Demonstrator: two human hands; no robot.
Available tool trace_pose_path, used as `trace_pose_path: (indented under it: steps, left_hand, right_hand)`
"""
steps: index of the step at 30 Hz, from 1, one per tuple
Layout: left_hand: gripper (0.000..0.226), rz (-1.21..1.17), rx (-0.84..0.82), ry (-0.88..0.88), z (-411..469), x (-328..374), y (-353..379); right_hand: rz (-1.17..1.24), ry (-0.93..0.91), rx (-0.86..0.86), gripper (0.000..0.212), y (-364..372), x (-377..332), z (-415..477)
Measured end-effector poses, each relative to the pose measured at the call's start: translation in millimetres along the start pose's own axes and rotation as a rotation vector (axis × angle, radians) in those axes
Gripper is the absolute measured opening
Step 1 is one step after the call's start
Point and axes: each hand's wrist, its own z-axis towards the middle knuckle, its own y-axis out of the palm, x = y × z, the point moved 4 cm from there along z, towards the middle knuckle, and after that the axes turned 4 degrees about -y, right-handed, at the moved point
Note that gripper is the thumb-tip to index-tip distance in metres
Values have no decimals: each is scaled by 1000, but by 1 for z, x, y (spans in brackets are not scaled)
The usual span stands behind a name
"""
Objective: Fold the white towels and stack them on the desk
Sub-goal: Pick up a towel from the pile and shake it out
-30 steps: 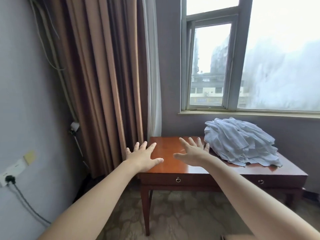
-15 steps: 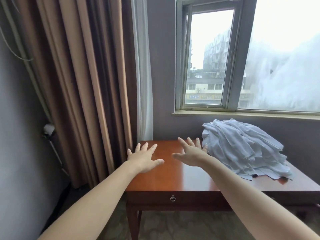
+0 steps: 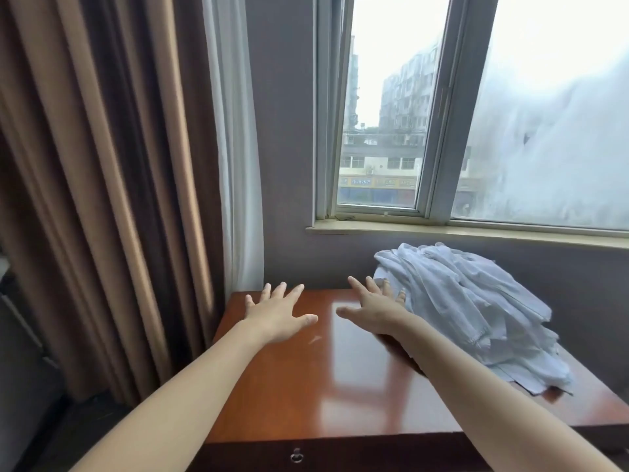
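— Head view: where do we have our hands?
— We reach both out over the desk (image 3: pixel 306 386), left hand (image 3: pixel 279 318) and right hand (image 3: pixel 377 313) spread wide, fingers straight, holding nothing.
— And the towels (image 3: pixel 476 311)?
— We see them heaped unfolded on the desk's right side, below the window (image 3: pixel 381 114), just beside our right hand.

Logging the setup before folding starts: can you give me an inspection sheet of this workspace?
Surface: glossy wooden desk, ring pull on its front.
Job's things: white towels in one loose unfolded pile at the desk's right rear; none folded.
Clutter: nothing seen.
Hands: left hand and right hand open, fingers spread over the desk, holding nothing.
Cables: nothing seen.
Surroundings: brown curtains left, window behind.
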Motion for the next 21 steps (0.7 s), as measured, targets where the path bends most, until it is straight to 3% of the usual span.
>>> trace_pose_path:
  steps: [21]
  left_hand:
    - [85,38,-76,397,292,144,9]
  right_hand:
    - [2,345,124,82,-47,166,185]
